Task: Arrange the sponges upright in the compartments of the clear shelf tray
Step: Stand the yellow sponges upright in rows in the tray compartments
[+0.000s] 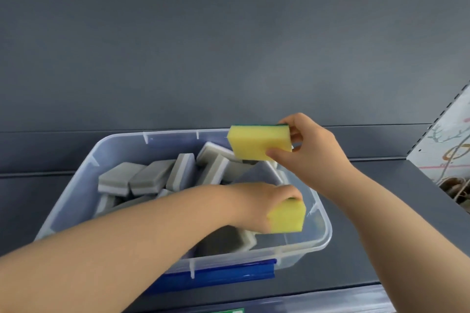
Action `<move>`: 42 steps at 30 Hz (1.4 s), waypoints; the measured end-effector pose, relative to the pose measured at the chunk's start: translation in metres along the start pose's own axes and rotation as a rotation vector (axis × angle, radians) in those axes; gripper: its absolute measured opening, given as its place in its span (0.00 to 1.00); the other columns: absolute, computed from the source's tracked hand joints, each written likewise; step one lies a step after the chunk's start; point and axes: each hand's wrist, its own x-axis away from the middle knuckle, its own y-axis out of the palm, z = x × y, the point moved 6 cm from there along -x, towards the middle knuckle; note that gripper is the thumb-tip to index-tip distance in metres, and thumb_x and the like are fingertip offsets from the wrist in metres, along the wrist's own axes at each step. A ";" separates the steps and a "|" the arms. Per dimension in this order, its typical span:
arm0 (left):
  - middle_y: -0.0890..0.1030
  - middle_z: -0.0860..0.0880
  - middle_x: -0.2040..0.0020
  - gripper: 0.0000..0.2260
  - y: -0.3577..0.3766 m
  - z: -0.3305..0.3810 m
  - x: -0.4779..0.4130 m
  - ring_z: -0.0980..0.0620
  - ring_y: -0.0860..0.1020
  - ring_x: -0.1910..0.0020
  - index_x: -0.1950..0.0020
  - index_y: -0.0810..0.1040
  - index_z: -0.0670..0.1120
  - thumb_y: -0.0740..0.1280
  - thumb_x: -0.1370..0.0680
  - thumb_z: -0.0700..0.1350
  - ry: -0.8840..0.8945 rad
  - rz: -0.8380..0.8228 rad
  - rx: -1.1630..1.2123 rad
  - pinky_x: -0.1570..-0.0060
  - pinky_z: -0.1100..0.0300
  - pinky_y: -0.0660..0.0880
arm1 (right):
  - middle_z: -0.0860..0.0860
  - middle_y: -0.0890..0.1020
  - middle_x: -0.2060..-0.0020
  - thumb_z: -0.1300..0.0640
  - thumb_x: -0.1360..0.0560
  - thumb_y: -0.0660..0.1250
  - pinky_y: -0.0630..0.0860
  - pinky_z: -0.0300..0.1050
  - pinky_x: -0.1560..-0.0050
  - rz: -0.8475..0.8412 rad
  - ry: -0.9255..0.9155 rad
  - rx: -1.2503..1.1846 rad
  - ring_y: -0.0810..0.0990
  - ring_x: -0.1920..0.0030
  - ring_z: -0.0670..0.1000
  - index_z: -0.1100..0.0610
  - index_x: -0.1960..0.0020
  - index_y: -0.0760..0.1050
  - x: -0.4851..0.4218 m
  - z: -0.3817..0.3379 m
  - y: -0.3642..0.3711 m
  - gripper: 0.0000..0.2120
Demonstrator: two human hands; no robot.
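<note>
Dark grey shelf (381,223) holds the clear tray (323,234). Right hand (312,152) pinches a yellow sponge (256,142) above its back edge, left hand (256,206) grips another yellow sponge (288,218) inside it; grey sponges (150,176) fill the far side, some leaning.

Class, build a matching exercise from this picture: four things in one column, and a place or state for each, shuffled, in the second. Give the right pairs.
Things
1. right hand
2. left hand
3. grey sponges
4. blue strip

Places or states
A. lying jumbled in the clear tray
B. along the tray's near edge
C. holds a yellow sponge above the tray's far side
D. grips a yellow sponge low inside the tray

Pairs: 1-C, 2-D, 3-A, 4-B
</note>
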 end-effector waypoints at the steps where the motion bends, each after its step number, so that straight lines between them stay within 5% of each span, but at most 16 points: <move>1: 0.70 0.52 0.48 0.29 -0.011 -0.005 0.009 0.53 0.72 0.58 0.29 0.56 0.57 0.64 0.25 0.43 -0.030 0.054 0.040 0.65 0.62 0.65 | 0.46 0.77 0.55 0.57 0.33 0.73 0.68 0.37 0.54 0.014 -0.005 -0.005 0.75 0.52 0.47 0.46 0.51 0.67 -0.001 0.000 -0.001 0.18; 3: 0.69 0.56 0.45 0.35 -0.026 -0.020 0.031 0.57 0.73 0.58 0.30 0.51 0.67 0.64 0.27 0.42 -0.071 0.151 0.115 0.66 0.68 0.68 | 0.46 0.77 0.55 0.57 0.33 0.72 0.68 0.37 0.54 0.029 -0.003 -0.028 0.75 0.52 0.47 0.46 0.50 0.68 -0.005 -0.002 -0.002 0.17; 6: 0.66 0.62 0.42 0.33 -0.037 -0.044 0.067 0.58 0.70 0.47 0.41 0.56 0.78 0.67 0.28 0.44 -0.140 0.269 0.189 0.52 0.66 0.69 | 0.46 0.78 0.53 0.57 0.32 0.72 0.69 0.38 0.53 0.022 -0.005 -0.054 0.76 0.51 0.47 0.47 0.49 0.68 -0.011 -0.004 0.003 0.17; 10: 0.69 0.67 0.50 0.19 -0.048 -0.071 0.107 0.59 0.70 0.49 0.53 0.66 0.66 0.74 0.32 0.50 -0.296 0.565 0.248 0.56 0.73 0.65 | 0.48 0.77 0.53 0.57 0.31 0.72 0.70 0.40 0.51 -0.025 -0.028 -0.043 0.76 0.51 0.49 0.47 0.48 0.69 -0.016 -0.011 0.021 0.17; 13: 0.73 0.64 0.52 0.17 -0.053 -0.077 0.134 0.59 0.72 0.49 0.56 0.67 0.59 0.75 0.33 0.52 -0.397 0.769 0.231 0.52 0.64 0.68 | 0.46 0.76 0.54 0.55 0.31 0.72 0.69 0.37 0.53 -0.076 -0.063 -0.008 0.74 0.51 0.48 0.48 0.47 0.69 -0.015 -0.017 0.039 0.16; 15: 0.70 0.66 0.53 0.16 -0.055 -0.070 0.149 0.61 0.70 0.51 0.55 0.65 0.59 0.73 0.30 0.52 -0.442 0.798 0.136 0.57 0.64 0.64 | 0.42 0.73 0.57 0.53 0.31 0.72 0.66 0.28 0.58 -0.092 -0.093 -0.022 0.73 0.54 0.45 0.48 0.46 0.70 -0.012 -0.021 0.050 0.16; 19: 0.70 0.62 0.46 0.16 -0.059 -0.052 0.171 0.59 0.70 0.53 0.42 0.68 0.62 0.68 0.27 0.52 -0.397 0.849 -0.160 0.65 0.69 0.66 | 0.42 0.71 0.58 0.53 0.30 0.72 0.62 0.31 0.60 -0.041 -0.178 0.014 0.69 0.58 0.44 0.50 0.44 0.71 -0.005 -0.025 0.064 0.17; 22: 0.75 0.58 0.49 0.12 -0.054 -0.050 0.189 0.56 0.74 0.59 0.45 0.76 0.55 0.61 0.27 0.52 -0.421 0.887 -0.236 0.72 0.65 0.70 | 0.44 0.72 0.55 0.56 0.32 0.73 0.63 0.25 0.57 0.022 -0.266 -0.019 0.67 0.58 0.40 0.52 0.45 0.73 0.002 -0.034 0.069 0.17; 26: 0.79 0.53 0.51 0.12 -0.053 -0.040 0.220 0.55 0.73 0.56 0.48 0.80 0.49 0.61 0.27 0.49 -0.432 0.999 -0.376 0.66 0.62 0.72 | 0.43 0.73 0.57 0.59 0.33 0.74 0.62 0.19 0.58 0.084 -0.296 -0.119 0.68 0.55 0.29 0.52 0.48 0.75 0.024 -0.050 0.078 0.16; 28: 0.80 0.53 0.50 0.13 -0.053 -0.039 0.242 0.55 0.74 0.53 0.44 0.77 0.51 0.62 0.28 0.50 -0.452 1.054 -0.387 0.63 0.58 0.75 | 0.41 0.73 0.56 0.59 0.34 0.75 0.63 0.19 0.56 0.112 -0.297 -0.148 0.69 0.55 0.32 0.50 0.48 0.74 0.037 -0.063 0.085 0.17; 34: 0.80 0.53 0.48 0.14 -0.036 -0.051 0.343 0.56 0.75 0.50 0.43 0.76 0.50 0.67 0.28 0.50 -0.490 1.182 -0.345 0.54 0.63 0.72 | 0.33 0.75 0.57 0.53 0.34 0.73 0.69 0.26 0.56 0.096 -0.261 -0.255 0.74 0.53 0.39 0.35 0.53 0.67 0.080 -0.130 0.122 0.19; 39: 0.80 0.53 0.49 0.13 -0.005 -0.071 0.474 0.57 0.75 0.49 0.46 0.76 0.48 0.66 0.28 0.51 -0.557 1.218 -0.290 0.50 0.65 0.71 | 0.33 0.75 0.55 0.55 0.34 0.73 0.66 0.23 0.53 0.073 -0.306 -0.270 0.74 0.53 0.38 0.37 0.51 0.68 0.127 -0.218 0.187 0.20; 42: 0.78 0.58 0.50 0.15 0.019 -0.083 0.561 0.61 0.74 0.51 0.49 0.78 0.45 0.65 0.30 0.53 -0.664 1.200 -0.202 0.46 0.76 0.64 | 0.33 0.74 0.56 0.57 0.34 0.74 0.66 0.21 0.56 0.051 -0.348 -0.298 0.73 0.51 0.35 0.35 0.53 0.66 0.155 -0.271 0.232 0.22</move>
